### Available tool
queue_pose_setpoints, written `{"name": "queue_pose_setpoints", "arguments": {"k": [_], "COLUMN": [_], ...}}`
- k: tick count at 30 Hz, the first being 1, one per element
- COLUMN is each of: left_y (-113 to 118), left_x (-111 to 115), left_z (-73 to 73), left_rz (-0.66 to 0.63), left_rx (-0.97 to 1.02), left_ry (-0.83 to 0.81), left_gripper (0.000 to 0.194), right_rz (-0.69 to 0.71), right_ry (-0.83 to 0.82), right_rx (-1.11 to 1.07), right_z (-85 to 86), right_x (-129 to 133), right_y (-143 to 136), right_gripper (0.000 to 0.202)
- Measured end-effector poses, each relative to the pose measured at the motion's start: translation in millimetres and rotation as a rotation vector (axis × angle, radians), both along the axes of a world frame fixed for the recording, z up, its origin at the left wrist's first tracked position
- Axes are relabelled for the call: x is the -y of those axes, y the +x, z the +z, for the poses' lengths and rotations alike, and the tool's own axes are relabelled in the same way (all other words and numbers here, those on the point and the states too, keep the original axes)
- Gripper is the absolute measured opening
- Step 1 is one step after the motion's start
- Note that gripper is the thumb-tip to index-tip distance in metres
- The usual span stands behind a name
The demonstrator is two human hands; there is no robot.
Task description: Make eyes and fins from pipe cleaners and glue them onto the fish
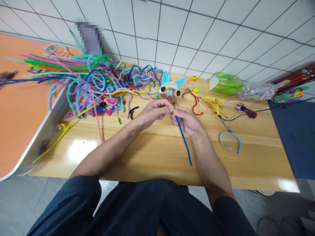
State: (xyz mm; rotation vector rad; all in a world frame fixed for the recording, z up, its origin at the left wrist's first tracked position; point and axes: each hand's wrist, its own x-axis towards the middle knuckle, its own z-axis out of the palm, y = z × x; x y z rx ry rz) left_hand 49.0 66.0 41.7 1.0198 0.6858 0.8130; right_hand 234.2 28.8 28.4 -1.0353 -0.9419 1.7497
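A dark blue pipe cleaner (183, 138) runs from my pinched fingertips down toward the table's front edge. My right hand (188, 120) grips it near its upper end, thumb on top. Right beside it, my left hand (157, 113) pinches at that same end, the fingertips of both hands nearly touching; the tip itself is hidden between them. Just beyond my hands stands a cat-like craft head (169, 91) with blue pointed ears, big round eyes and a red mouth. My fingers partly cover its lower side.
A tangled heap of coloured pipe cleaners (93, 82) fills the table's left. To the right lie red curled pipe cleaners (195, 103), a yellow glue gun (214, 104), scissors (225, 124) and a light blue curved piece (230, 134). A green package (225, 83) stands by the tiled wall.
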Motion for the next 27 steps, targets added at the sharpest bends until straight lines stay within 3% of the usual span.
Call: {"name": "queue_pose_setpoints", "arguments": {"k": [7, 11, 15, 19, 22, 27], "left_y": [17, 14, 4, 0, 4, 17], "left_x": [13, 8, -1, -4, 0, 13], "left_z": [-11.5, -10.7, -5.3, -3.4, -5.3, -11.7], "left_rz": [0.214, 0.096, -0.004, -0.008, 0.047, 0.264], "left_rx": [0.134, 0.129, 0.034, -0.012, 0.001, 0.117], "left_ry": [-0.224, -0.286, -0.129, -0.052, -0.067, -0.202], "left_gripper": [0.024, 0.034, 0.030, 0.023, 0.021, 0.019], "right_rz": [-0.112, -0.109, -0.011, 0.008, -0.034, -0.125], "right_ry": [0.014, -0.031, -0.037, -0.037, -0.030, -0.013], "right_rx": [0.011, -0.005, -0.009, 0.022, 0.035, 0.008], "right_z": [-15.2, -14.1, -6.6, -3.3, -6.3, -17.1], "right_x": [-4, -5, -4, -2, -2, -4], "right_y": [-14, -7, 4, 5, -1, -15], "right_gripper": [0.052, 0.048, 0.045, 0.045, 0.046, 0.052]}}
